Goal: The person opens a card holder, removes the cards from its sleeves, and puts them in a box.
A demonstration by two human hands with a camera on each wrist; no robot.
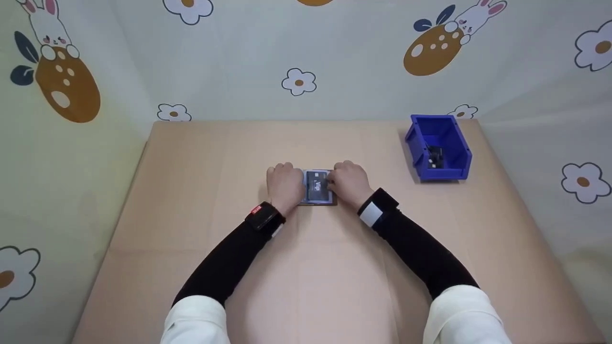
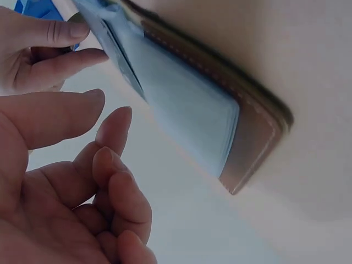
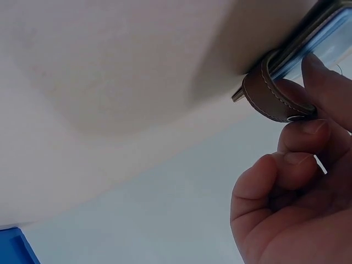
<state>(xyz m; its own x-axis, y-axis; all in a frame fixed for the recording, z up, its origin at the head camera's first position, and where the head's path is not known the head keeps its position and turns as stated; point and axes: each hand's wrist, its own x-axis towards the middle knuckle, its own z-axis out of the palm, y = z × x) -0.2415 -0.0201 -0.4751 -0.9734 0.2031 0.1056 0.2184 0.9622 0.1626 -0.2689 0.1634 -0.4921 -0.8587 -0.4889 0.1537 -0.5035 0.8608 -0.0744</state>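
A brown leather card holder (image 2: 256, 137) lies opened on the table, with pale clear plastic sleeves (image 2: 187, 99) and a dark card marked "Vip" (image 1: 317, 186) in it. My left hand (image 1: 286, 188) is beside its left edge. In the left wrist view the left hand's fingers (image 2: 129, 198) are loosely bent, with nothing between thumb and forefinger. At the right edge my right hand (image 1: 351, 184) pinches the card holder, its thumb (image 3: 324, 82) against the sleeves. The curved strap (image 3: 269, 99) with a metal snap bends at that hand's fingertips.
A blue plastic bin (image 1: 442, 174) with small dark items (image 1: 435, 156) inside stands at the table's back right. The tan tabletop (image 1: 205, 167) runs up to a pale patterned curtain (image 1: 239, 62) at the back and sides.
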